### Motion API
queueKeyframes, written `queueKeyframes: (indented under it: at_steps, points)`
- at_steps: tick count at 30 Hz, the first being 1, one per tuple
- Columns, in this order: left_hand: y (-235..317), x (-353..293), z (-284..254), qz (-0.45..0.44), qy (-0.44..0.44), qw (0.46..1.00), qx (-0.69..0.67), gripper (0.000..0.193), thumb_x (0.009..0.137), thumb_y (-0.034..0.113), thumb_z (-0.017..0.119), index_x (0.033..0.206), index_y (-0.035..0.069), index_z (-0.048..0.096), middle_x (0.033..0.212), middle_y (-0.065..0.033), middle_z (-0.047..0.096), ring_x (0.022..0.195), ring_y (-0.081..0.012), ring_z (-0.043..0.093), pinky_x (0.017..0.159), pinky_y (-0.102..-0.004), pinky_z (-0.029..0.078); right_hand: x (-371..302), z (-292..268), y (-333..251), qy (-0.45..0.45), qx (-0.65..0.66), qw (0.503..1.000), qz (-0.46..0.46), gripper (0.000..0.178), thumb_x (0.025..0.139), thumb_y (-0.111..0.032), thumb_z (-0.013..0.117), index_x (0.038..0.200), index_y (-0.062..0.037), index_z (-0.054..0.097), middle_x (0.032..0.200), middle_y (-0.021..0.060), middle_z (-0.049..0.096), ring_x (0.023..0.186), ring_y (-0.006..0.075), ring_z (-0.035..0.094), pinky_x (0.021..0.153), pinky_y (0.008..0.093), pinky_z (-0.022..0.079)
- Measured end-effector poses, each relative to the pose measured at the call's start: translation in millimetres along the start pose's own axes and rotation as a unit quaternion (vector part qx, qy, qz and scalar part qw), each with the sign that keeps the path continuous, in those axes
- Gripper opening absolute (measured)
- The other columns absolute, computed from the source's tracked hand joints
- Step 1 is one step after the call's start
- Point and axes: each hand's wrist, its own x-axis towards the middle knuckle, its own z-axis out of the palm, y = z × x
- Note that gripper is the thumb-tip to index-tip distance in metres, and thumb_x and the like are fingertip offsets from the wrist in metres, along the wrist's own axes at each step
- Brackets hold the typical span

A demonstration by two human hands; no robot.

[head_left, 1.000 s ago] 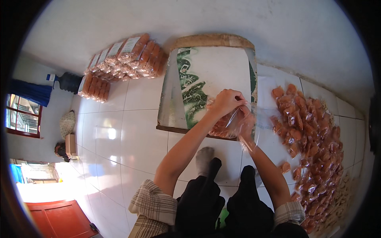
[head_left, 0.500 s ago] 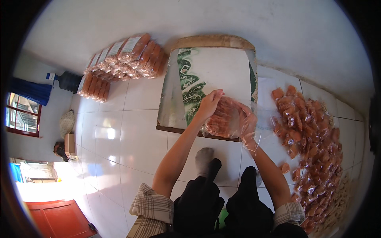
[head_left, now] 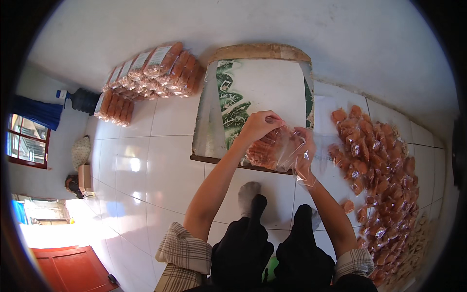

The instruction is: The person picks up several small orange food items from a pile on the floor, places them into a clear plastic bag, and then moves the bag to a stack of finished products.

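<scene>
A clear plastic bag (head_left: pixel 268 150) packed with orange-brown pieces rests at the near edge of a low table (head_left: pixel 272 87) with a white and green top. My left hand (head_left: pixel 261 127) is closed at the bag's upper side, thumb and fingers pinched together on its film. On the other side, my right hand (head_left: pixel 304 148) has its fingers curled into the loose, crinkled plastic at the bag's mouth. Film covers part of that hand, and some of the fingertips are hard to make out.
To the right, a large heap of small clear-wrapped orange pieces (head_left: pixel 369 155) spreads over the white tiled floor (head_left: pixel 170 160). Filled, labelled packs (head_left: pixel 158 65) are stacked by the wall at the far left. My feet stand just before the table.
My left hand has shifted slightly right and its fingers have bent into a pinch. My right hand has drawn the film together, turning its fingers inward. The bag has moved a little left.
</scene>
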Motion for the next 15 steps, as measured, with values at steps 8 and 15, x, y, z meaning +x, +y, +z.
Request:
queueKeyframes:
  at_steps: [8, 15]
  points:
    - [-2.4, 4.7, 9.1, 0.048, -0.024, 0.998, -0.020, 0.030, 0.075, 0.024, 0.071, 0.091, -0.001, 0.064, 0.083, -0.0068, 0.067, 0.078, -0.0103, 0.062, 0.072, -0.0222, 0.048, 2.4, -5.6, 31.1, -0.011, 0.223, 0.974, 0.041, 0.015, 0.083, 0.001, 0.051, 0.098, 0.0023, 0.055, 0.097, 0.0063, 0.054, 0.089, 0.0152, 0.052, 0.082, 0.0269, 0.042]
    - [-6.9, -0.9, 6.0, 0.090, 0.138, 0.985, -0.057, 0.031, 0.082, 0.028, 0.063, 0.098, 0.000, 0.061, 0.086, -0.0077, 0.063, 0.084, -0.0163, 0.059, 0.077, -0.0284, 0.047, 0.7, -9.0, 1.3, -0.061, -0.221, 0.972, -0.048, 0.027, 0.077, 0.004, 0.055, 0.103, -0.0036, 0.058, 0.104, 0.0101, 0.054, 0.092, 0.0235, 0.052, 0.080, 0.0286, 0.042]
